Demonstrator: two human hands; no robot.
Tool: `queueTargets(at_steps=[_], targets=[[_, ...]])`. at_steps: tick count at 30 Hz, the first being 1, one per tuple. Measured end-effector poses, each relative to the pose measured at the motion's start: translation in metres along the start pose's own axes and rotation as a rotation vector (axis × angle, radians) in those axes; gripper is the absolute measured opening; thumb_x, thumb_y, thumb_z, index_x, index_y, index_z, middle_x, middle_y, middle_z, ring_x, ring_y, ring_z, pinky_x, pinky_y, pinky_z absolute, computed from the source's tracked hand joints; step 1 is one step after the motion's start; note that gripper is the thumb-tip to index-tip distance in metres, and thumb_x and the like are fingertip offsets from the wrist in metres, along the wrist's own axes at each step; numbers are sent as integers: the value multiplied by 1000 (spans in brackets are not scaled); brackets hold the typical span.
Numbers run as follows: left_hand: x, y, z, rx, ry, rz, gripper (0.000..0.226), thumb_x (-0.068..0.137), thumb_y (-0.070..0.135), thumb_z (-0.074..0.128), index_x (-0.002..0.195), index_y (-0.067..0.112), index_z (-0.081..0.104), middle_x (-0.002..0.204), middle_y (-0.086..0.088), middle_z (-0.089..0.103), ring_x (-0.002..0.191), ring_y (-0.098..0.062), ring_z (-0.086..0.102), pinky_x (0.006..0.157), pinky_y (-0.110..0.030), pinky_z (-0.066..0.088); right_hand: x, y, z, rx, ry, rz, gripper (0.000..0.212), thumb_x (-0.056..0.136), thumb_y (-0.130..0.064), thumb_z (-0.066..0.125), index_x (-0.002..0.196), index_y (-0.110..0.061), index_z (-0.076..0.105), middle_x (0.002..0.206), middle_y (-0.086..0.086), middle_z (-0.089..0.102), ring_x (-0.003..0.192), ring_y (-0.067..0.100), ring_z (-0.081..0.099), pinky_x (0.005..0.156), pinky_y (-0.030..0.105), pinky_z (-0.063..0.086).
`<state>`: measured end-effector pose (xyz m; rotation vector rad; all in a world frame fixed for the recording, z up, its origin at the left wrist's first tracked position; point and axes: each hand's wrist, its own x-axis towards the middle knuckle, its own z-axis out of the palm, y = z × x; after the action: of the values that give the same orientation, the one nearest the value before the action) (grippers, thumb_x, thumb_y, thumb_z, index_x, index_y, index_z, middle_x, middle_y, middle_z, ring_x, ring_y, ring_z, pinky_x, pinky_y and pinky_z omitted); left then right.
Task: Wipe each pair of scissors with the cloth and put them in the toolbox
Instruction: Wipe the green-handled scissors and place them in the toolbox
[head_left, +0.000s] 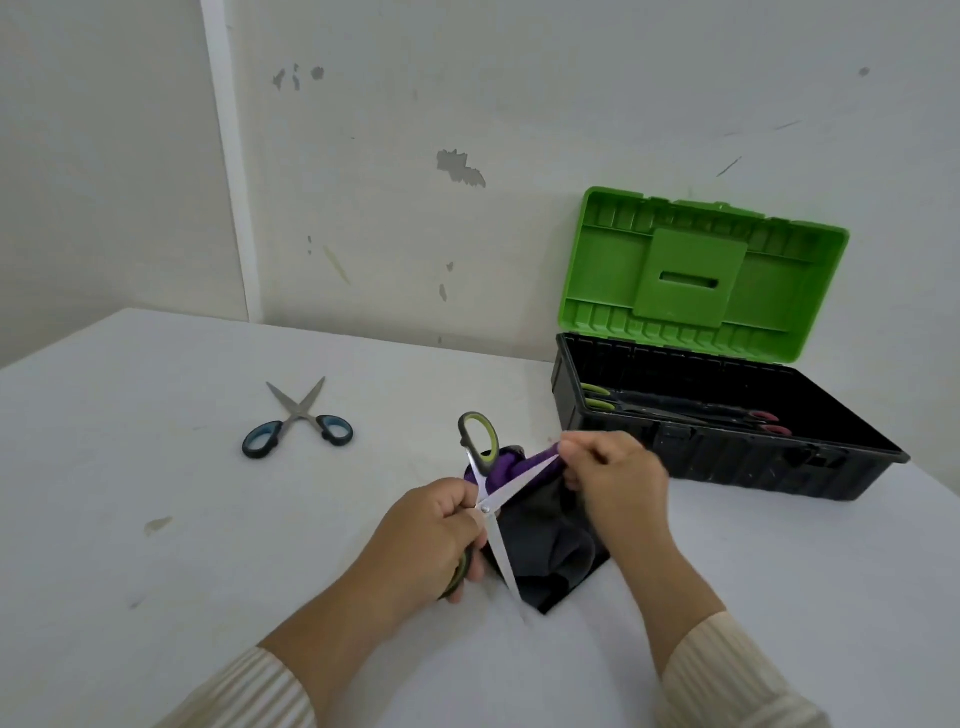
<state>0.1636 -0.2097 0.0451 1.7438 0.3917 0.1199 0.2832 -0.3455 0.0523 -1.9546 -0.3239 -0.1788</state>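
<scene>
My left hand (434, 535) holds green-handled scissors (485, 506) spread open, gripping near the pivot and the lower handle. One blade points up right, the other down toward me. My right hand (613, 473) pinches the dark purple-and-black cloth (550, 540) around the tip of the upper blade. The rest of the cloth lies bunched on the table beneath. Blue-handled scissors (298, 423) lie open on the table to the far left. The black toolbox (727, 457) stands at the right with its green lid (696, 275) raised. Inside lie scissors with green (596, 397) and red (769, 422) handles.
The white table (182, 519) runs to a scuffed white wall behind. The toolbox lid leans back near that wall. A small stain (157, 525) marks the table at the left.
</scene>
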Motion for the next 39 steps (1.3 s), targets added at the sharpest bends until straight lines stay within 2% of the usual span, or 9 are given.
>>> queueTargets(at_steps=[6, 10, 14, 17, 24, 28, 32, 35, 39], targets=[[1, 3, -14, -89, 178, 106, 20, 94, 7, 50, 83, 13, 66, 67, -2, 65, 54, -10, 58, 54, -23, 50, -1, 6, -14, 320, -47, 171, 12, 89, -8, 55, 88, -12, 66, 66, 4, 63, 55, 13, 59, 54, 25, 55], [9, -13, -26, 386, 429, 597, 18, 89, 22, 55, 94, 23, 72, 80, 18, 66, 79, 5, 58, 73, -5, 41, -9, -6, -11, 540, -314, 186, 15, 89, -7, 50, 85, -1, 63, 64, 14, 57, 52, 20, 56, 49, 28, 50], [20, -30, -28, 706, 454, 780, 23, 85, 29, 52, 92, 22, 72, 78, 13, 69, 78, -6, 49, 73, -15, 39, -11, -10, -10, 505, -502, 238, 37, 87, -35, 53, 81, 0, 64, 63, 16, 58, 51, 24, 56, 49, 32, 48], [13, -20, -21, 538, 480, 576, 6, 84, 22, 66, 87, 28, 66, 77, 16, 66, 78, -6, 55, 66, -15, 41, -16, -10, -6, 255, -537, 128, 7, 82, -12, 64, 84, -5, 65, 65, 10, 59, 53, 18, 56, 52, 26, 50], [13, -8, -28, -165, 185, -77, 6, 80, 21, 72, 79, 16, 69, 82, -8, 71, 58, -15, 47, 54, -23, 36, -20, -8, -2, 164, -546, 71, 11, 80, -2, 65, 87, -11, 65, 66, 4, 60, 53, 14, 57, 53, 20, 50], [15, -10, -32, -165, 102, -121, 38, 86, 22, 67, 49, 16, 64, 91, -5, 76, 56, -13, 44, 46, -15, 34, -21, -8, -2, 39, -467, 21, 5, 81, -13, 66, 83, -18, 66, 71, 1, 64, 58, 9, 57, 57, 18, 50], [17, -11, -27, -247, 80, -126, 32, 86, 11, 66, 55, 7, 58, 78, -12, 71, 46, -18, 49, 50, -28, 44, -20, -10, -7, -259, -178, -345, 13, 84, -14, 60, 84, -27, 59, 78, -13, 59, 72, 6, 54, 66, 16, 46], [16, -14, -20, -176, 48, -118, 26, 86, 13, 65, 62, 6, 59, 65, -12, 61, 41, -19, 46, 44, -24, 39, -32, -18, 11, -411, -263, -638, 17, 86, -14, 53, 100, -21, 61, 90, -10, 60, 89, 10, 52, 79, 23, 43], [16, -16, -14, -49, 38, -50, 29, 86, 17, 64, 60, 10, 54, 57, -14, 50, 39, -20, 35, 41, -20, 25, -32, -18, 27, -405, -349, -557, 22, 91, -14, 50, 111, -13, 60, 103, 0, 56, 94, 13, 52, 80, 11, 37]])
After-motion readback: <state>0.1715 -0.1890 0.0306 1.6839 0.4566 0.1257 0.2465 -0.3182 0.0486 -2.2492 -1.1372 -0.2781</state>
